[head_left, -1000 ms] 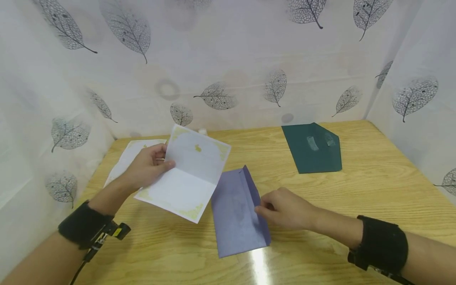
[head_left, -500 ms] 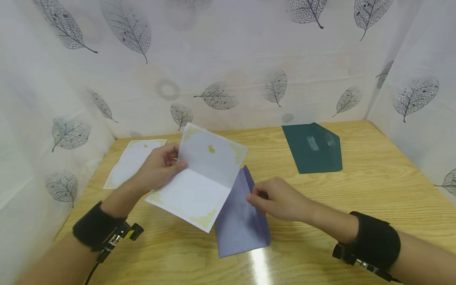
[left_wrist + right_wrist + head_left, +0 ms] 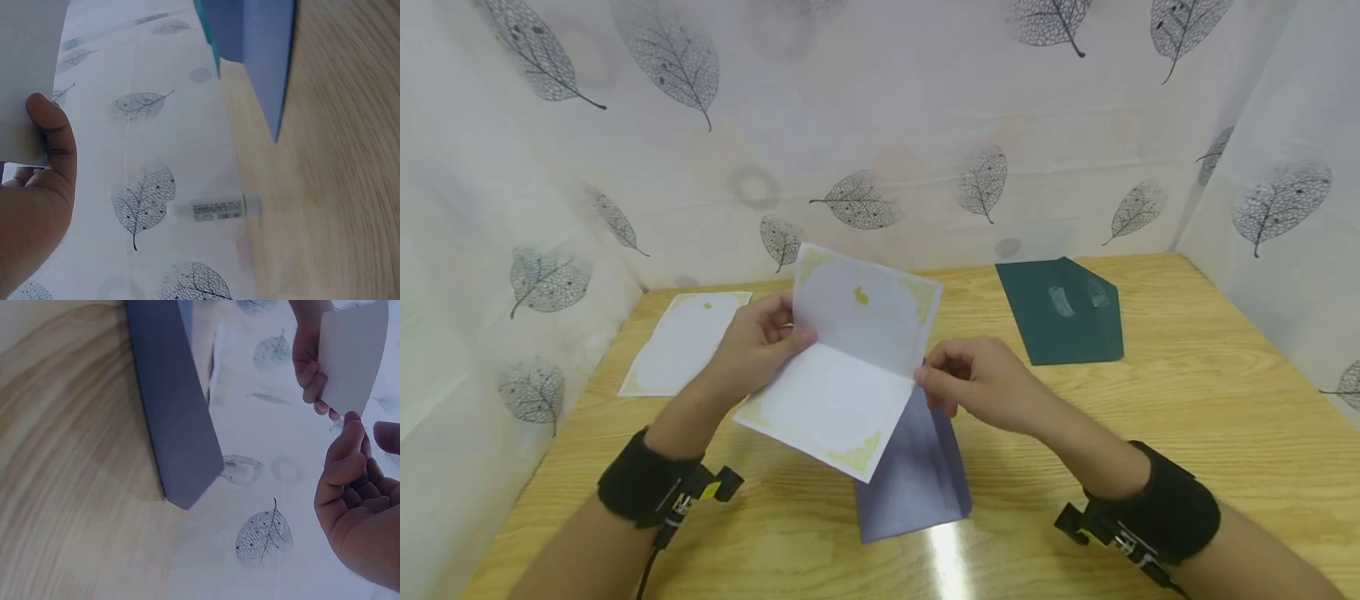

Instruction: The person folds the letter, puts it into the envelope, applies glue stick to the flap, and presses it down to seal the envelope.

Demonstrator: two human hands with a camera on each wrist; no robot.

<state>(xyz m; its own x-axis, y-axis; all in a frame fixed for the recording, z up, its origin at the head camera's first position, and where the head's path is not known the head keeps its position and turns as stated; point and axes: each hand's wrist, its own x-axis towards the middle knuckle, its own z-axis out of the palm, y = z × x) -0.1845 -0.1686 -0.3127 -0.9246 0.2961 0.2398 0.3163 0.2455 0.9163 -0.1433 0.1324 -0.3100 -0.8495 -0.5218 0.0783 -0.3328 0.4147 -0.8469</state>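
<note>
On the wooden table [image 3: 1210, 400] a white sheet [image 3: 681, 343] lies toward nine o'clock of a half-folded white card [image 3: 842, 362] held up off the wood, a purple envelope [image 3: 917, 475] toward five and a green envelope [image 3: 1060, 337] just short of three. The left hand [image 3: 762, 346] pinches the card's nine-o'clock edge, thumb in front, while the right hand [image 3: 981, 383], loosely curled, thumb apart from forefinger, touches its three-o'clock edge without gripping.
</note>
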